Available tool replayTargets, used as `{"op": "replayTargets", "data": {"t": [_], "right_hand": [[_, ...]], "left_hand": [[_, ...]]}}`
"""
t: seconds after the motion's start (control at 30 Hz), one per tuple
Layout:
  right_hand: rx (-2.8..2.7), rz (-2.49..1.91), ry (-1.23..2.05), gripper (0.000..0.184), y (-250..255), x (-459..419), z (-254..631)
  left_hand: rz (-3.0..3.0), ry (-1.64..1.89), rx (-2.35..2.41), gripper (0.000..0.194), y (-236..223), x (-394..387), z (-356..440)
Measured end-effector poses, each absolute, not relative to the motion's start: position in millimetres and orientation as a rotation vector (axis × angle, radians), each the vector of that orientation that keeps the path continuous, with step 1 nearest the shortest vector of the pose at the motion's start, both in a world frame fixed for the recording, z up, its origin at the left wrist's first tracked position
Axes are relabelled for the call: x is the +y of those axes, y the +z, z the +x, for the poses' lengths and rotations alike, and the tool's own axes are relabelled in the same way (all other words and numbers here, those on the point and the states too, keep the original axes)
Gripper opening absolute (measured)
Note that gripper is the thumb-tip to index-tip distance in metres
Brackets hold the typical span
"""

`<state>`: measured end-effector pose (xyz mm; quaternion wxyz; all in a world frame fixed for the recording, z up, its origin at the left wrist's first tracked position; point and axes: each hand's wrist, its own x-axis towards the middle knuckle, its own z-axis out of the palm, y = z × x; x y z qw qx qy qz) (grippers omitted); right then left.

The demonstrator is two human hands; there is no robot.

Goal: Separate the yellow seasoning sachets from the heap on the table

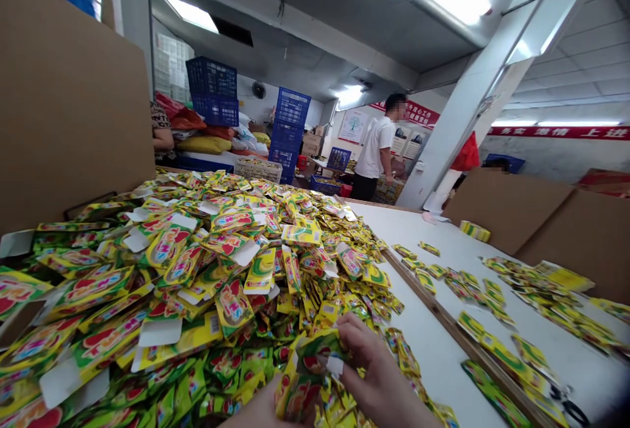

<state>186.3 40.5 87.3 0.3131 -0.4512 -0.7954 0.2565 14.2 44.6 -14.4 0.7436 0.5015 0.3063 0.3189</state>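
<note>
At the lower middle, my right hand (378,372) has its fingers and thumb closed on small glossy green and yellow packets (319,349) printed with red fruit. A small white patch shows at its thumb; I cannot tell whether it is tape or a flap. My left hand (258,408), mostly cut off by the bottom edge, holds the same bunch from the left, its fingers hidden behind the packets. Around and beyond both hands spreads a heap of loose packets (221,365) and flat yellow-green cartons (233,306), several with white end flaps standing open.
A wooden strip (443,323) divides the white table (418,224); strips of packets (497,349) and scissors (568,405) lie on the right. Cardboard panels (73,86) stand left and right. Behind are blue crates (290,132), a pillar (472,113) and a person in a white shirt (377,149).
</note>
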Motion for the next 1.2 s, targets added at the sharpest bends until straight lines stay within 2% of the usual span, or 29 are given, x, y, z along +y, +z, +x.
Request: {"op": "replayTargets", "data": {"t": [0.07, 0.13, 0.3, 0.47, 0.6, 0.7, 0.77, 0.9, 1.03, 1.07, 1.2], "right_hand": [[-2.139, -1.259, 0.638, 0.002, 94, 39, 188], [-2.189, -1.297, 0.622, 0.005, 100, 38, 188], [-2.43, -1.245, 0.577, 0.019, 99, 36, 182], [-2.348, -1.243, 0.665, 0.039, 90, 39, 185], [-2.266, -1.119, 0.715, 0.023, 90, 43, 190], [-2.354, -1.036, 0.606, 0.025, 88, 42, 188], [-2.437, -1.001, 0.705, 0.028, 81, 39, 188], [-2.368, -0.901, 0.806, 0.018, 53, 28, 191], [-2.114, -1.039, 0.599, 0.018, 48, 31, 228], [-2.03, -1.163, 0.494, 0.019, 56, 36, 246], [-1.562, -1.834, -0.317, 0.028, 94, 65, 320]], "left_hand": [[1.053, 0.689, 0.629, 0.062, -16, 44, 15], [1.053, 0.706, 0.597, 0.064, -22, 44, 15], [1.152, 0.727, 0.637, 0.057, -32, 45, 15], [1.189, 0.694, 0.626, 0.048, -9, 41, 12], [1.22, 0.671, 0.659, 0.041, 6, 38, 9], [1.232, 0.679, 0.623, 0.049, 9, 38, 9], [1.248, 0.704, 0.569, 0.051, 9, 38, 10], [1.323, 0.693, 0.438, 0.051, 2, 39, 17], [1.344, 0.755, 0.541, 0.074, -10, 41, 20], [1.356, 0.8, 0.605, 0.074, -10, 42, 19], [1.609, 0.965, 1.175, 0.034, -3, 50, 5]]}}
